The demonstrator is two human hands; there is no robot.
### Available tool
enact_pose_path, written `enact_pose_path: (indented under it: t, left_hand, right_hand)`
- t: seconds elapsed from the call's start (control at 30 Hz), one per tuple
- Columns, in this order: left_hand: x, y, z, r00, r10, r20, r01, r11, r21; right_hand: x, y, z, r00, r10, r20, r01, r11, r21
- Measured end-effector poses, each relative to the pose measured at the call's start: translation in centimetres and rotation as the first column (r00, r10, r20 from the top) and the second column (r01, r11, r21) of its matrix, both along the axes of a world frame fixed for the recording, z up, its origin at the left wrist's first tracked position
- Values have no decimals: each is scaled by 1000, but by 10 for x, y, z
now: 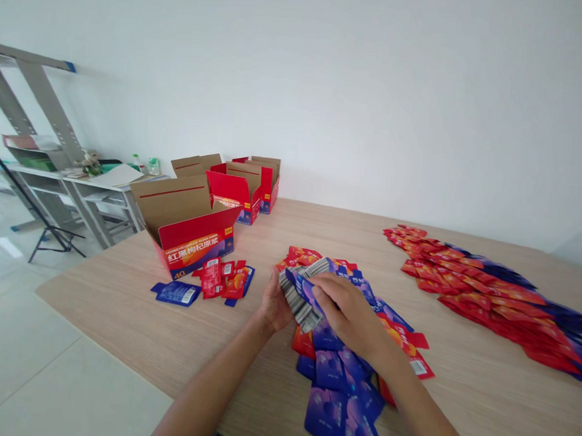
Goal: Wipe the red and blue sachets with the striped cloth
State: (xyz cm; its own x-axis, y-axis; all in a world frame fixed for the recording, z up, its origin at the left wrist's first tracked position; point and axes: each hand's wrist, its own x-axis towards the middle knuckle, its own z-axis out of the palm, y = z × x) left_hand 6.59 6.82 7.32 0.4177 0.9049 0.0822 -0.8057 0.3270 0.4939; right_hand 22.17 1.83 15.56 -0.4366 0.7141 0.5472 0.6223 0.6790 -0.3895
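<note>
My left hand (274, 303) is wrapped round a thick stack of sachets (300, 307), whose black-and-white striped edges face up. Over that stack, my right hand (347, 307) has its fingers curled on a blue sachet (305, 289), which lies tilted against the stack's top; its fingertips are partly hidden. Beneath both hands spreads a pile of blue sachets (329, 369) and red sachets (404, 338), overlapping on the wooden table (244, 365). Left of my left hand lie several loose red sachets (212, 279) and a blue sachet (177, 293).
An open red carton (199, 249) with raised flaps stands at the left, with more open cartons (234, 188) behind it. Long overlapping rows of red and blue sachets (486, 300) lie at the right. Beyond the table's left edge are a tripod (51, 228) and a desk (102, 185).
</note>
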Motion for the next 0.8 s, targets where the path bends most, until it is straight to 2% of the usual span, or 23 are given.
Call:
enact_pose_path:
  t: [0.07, 0.17, 0.33, 0.43, 0.5, 0.57, 0.63, 0.73, 0.8]
  left_hand:
    - [2, 1, -7, 999, -48, -13, 48, 999, 18]
    - [2, 3, -13, 997, -37, -71, 37, 999, -8]
    - [2, 11, -13, 987, 54, -153, -74, 989, -128]
    - [-2, 19, -10, 972, 192, -137, -213, 963, -165]
    - [-11, 27, -7, 933, 345, -104, -360, 911, -200]
    - [-26, 38, -3, 855, 517, -46, -511, 822, -251]
    - [-44, 49, -1, 791, 612, -23, -577, 732, -362]
    - [-73, 64, -1, 729, 684, 8, -625, 670, -400]
    - [-88, 71, -3, 698, 716, 29, -642, 643, -418]
  right_hand:
    - [-2, 9, -9, 983, -76, -164, 78, 997, 2]
    - [-5, 25, -28, 933, -178, -312, 181, 983, -19]
    - [-7, 39, -52, 928, -242, -284, 225, 970, -91]
    - [-1, 45, -56, 913, -262, -313, 238, 965, -114]
    - [9, 51, -56, 897, -304, -322, 269, 952, -149]
    - [23, 58, -55, 894, -379, -238, 333, 919, -209]
    - [37, 65, -54, 884, -467, -30, 445, 858, -255]
    - [52, 71, -56, 826, -524, 208, 562, 790, -245]
    - [54, 71, -59, 810, -519, 275, 580, 779, -239]
